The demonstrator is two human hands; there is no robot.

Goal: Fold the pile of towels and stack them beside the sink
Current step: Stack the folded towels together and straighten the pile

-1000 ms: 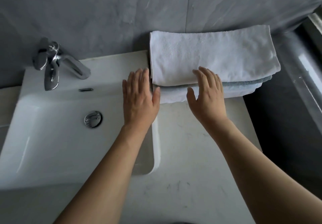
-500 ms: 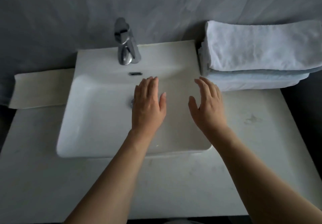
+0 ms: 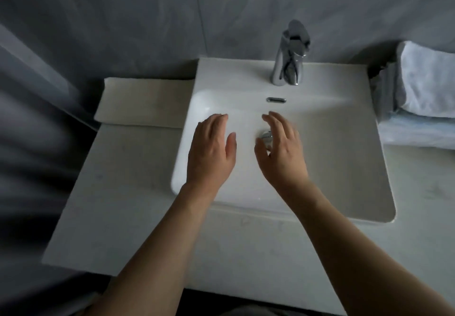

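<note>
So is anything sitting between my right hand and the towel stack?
Nothing visible. The right hand hovers open over the sink; only bare basin and rim lie between it and the towels at the right edge.

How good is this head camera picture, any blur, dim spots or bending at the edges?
Head view: dim, flat light with no glare; the left edge of the wall and the counter are smeared by motion blur; the stack of towels at the right edge is soft and cut off; wide-angle bending curves the sink rim; the left hand and right hand are fairly sharp.
</note>
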